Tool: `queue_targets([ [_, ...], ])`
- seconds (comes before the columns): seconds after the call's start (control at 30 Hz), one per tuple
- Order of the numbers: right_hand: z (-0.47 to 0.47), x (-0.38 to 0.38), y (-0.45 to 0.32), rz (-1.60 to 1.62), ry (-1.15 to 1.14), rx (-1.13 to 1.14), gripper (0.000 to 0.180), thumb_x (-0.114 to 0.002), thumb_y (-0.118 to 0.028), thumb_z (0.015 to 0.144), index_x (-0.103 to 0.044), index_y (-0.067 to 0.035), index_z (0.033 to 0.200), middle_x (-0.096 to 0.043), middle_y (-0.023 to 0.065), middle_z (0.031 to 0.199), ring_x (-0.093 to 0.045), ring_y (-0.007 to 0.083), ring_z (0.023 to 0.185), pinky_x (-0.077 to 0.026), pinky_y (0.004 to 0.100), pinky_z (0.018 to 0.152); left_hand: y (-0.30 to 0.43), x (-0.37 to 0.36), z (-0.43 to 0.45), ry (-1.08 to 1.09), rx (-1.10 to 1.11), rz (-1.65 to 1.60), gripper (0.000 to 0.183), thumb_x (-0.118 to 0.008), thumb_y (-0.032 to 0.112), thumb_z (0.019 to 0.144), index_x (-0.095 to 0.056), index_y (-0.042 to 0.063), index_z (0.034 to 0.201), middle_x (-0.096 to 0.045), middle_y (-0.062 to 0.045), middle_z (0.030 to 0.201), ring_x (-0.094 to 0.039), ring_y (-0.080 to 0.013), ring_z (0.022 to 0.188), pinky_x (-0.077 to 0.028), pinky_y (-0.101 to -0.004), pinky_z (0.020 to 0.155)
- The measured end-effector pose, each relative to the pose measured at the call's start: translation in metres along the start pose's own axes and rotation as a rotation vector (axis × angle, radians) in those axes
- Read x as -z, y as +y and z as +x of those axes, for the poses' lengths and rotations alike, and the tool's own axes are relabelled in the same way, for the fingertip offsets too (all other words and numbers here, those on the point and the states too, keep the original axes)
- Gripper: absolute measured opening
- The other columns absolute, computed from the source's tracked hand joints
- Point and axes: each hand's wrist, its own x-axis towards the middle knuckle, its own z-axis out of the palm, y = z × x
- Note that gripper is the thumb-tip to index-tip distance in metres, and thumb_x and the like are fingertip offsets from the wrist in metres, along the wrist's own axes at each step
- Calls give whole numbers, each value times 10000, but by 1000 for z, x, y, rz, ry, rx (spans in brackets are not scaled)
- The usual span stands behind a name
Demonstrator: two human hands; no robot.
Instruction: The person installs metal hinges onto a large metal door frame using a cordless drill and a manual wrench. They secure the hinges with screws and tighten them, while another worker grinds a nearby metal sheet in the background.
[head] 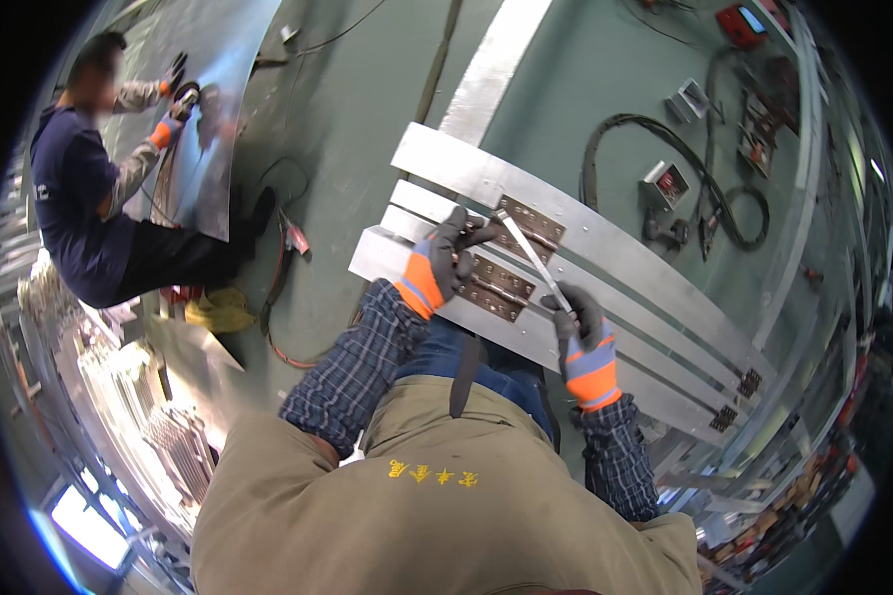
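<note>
Metal bars [632, 242] lie side by side before me, joined by brown metal hinges. My right hand [584, 338], in a grey and orange work glove, is closed around one end of a slim silver wrench [533, 256]. The tool's far end reaches to the upper large hinge [539, 227], which bears several screws or bolts. My left hand [446, 260], gloved alike, is over the bars at the left edge of the lower large hinge [495, 286]. Its fingers are bent near the thumb; whether a small fastener is between them I cannot tell. Two smaller hinges [749, 382] sit at the bars' right end.
A co-worker [82, 186] at the left holds a power grinder [187, 95] on a large metal sheet [227, 111]. A wide flat bar [495, 71] extends beyond the hinged bars. Right of it lie a black cable [632, 119], a cordless drill [664, 230] and open square-section pieces [664, 184].
</note>
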Motion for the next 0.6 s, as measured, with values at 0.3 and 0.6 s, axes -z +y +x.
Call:
queue_targets([
  [0.3, -149, 66, 27, 162, 241, 173, 333, -518, -241, 1055, -599, -17, 1289, -713, 113, 1074, -686, 167, 915, -556, 325, 785, -123, -100, -50, -286, -32, -46, 460, -501, 524, 1049, -618, 98, 1176, -706, -71, 1131, -365, -89, 466, -303, -246, 417],
  [0.6, -281, 148, 74, -123, 377, 321, 276, -585, -111, 976, -630, -52, 1241, -713, 133, 1021, -686, 324, 944, -538, 385, 829, -235, -185, -117, -251, -71, 273, 430, -495, 491, 1062, -592, 87, 1175, -700, -79, 1076, -363, -92, 448, -285, -245, 400],
])
